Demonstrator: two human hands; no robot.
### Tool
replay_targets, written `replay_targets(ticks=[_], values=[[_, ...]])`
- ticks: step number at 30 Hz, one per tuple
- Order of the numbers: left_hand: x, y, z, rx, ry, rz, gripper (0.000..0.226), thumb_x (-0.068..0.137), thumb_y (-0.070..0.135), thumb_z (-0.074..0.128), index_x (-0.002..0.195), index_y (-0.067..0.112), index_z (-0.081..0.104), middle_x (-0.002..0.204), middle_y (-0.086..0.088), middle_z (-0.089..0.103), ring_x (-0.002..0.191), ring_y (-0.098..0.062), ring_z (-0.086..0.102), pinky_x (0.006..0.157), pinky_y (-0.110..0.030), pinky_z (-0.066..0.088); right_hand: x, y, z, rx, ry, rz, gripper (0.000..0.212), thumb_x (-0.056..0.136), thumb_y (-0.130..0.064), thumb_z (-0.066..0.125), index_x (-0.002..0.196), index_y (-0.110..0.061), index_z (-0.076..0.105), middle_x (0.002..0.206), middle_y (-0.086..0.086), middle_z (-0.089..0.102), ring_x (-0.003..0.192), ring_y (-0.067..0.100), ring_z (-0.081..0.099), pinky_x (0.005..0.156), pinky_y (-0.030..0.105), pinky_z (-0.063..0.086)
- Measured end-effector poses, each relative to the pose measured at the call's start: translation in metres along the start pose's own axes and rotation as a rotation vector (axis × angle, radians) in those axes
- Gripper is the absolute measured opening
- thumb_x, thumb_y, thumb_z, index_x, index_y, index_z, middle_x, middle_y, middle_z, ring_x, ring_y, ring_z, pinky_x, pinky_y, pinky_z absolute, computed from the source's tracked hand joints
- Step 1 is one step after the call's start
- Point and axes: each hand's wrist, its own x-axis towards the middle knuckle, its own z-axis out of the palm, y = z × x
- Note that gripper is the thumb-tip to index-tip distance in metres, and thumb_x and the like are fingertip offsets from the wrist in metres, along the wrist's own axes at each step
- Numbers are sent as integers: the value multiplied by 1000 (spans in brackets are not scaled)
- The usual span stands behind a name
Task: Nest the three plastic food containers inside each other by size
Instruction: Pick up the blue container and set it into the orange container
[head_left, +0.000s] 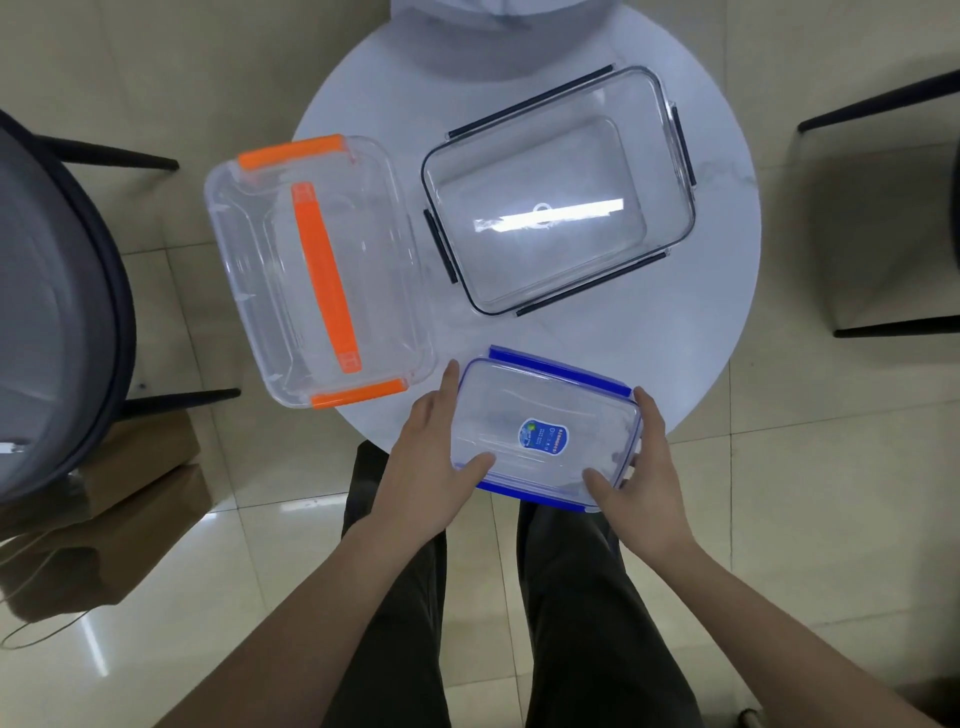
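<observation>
Three clear plastic containers lie on a round white table (363, 93). The smallest, with blue clips and a blue sticker on its lid (545, 410), sits at the table's near edge. My left hand (436, 457) grips its left side and my right hand (644, 478) grips its right side, thumbs on the lid. The largest container, with orange clips and an orange handle (311, 270), overhangs the table's left edge. A mid-sized container with dark clips (561, 192) rests at the back right.
A dark-framed chair (67, 291) stands to the left and another (883, 218) to the right. A person in white (498, 26) is at the table's far side. Brown paper bags (104, 525) sit on the tiled floor at left.
</observation>
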Motion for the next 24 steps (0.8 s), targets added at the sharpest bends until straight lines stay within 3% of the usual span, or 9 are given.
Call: replay_targets(ticks=[5,7,10,12,16,20,24], values=[[-20,11,-6,-54,19,23,92,89,40,72,159,33,12,145,4,48,114,6,43,87,-7,36,-12,-22,-12,15,43,-26,89,82,-12,80,151,-31,27,136,-14,47,122,12,54,66,5,52],[-28,15,-11,-97,39,32,88,90,41,71,157,37,15,146,7,48,112,16,43,86,-2,31,-19,-34,-16,11,65,-36,86,82,-16,79,149,-37,28,132,-23,49,120,7,55,63,4,51],[-38,21,-23,-164,98,46,84,89,40,73,146,52,13,145,11,48,114,25,40,91,-9,40,-29,-55,-21,11,89,-61,81,83,-24,76,146,-44,30,120,-50,44,117,-2,55,61,4,50],[-44,25,-33,-183,135,58,82,89,42,71,144,55,12,140,17,47,118,23,42,93,-15,46,-34,-71,-23,6,87,-83,78,81,-35,71,147,-43,30,117,-55,43,115,-8,54,62,4,51],[-51,32,-51,-188,225,111,75,90,49,65,144,58,14,135,26,42,123,19,43,92,-12,44,-41,-101,-25,-5,90,-113,79,77,-44,65,148,-44,30,120,-52,42,114,-16,49,62,2,50],[-52,35,-64,-202,282,101,77,89,45,66,151,46,20,134,24,47,123,11,49,82,-2,48,-42,-126,-25,-34,119,-151,76,77,-48,61,147,-43,31,126,-41,43,116,-11,48,63,1,49],[-53,39,-76,-264,320,81,79,86,46,65,150,51,18,131,30,46,123,15,46,78,6,43,-37,-144,-23,-38,120,-196,71,79,-45,60,143,-49,30,127,-38,44,118,-7,49,62,2,49]])
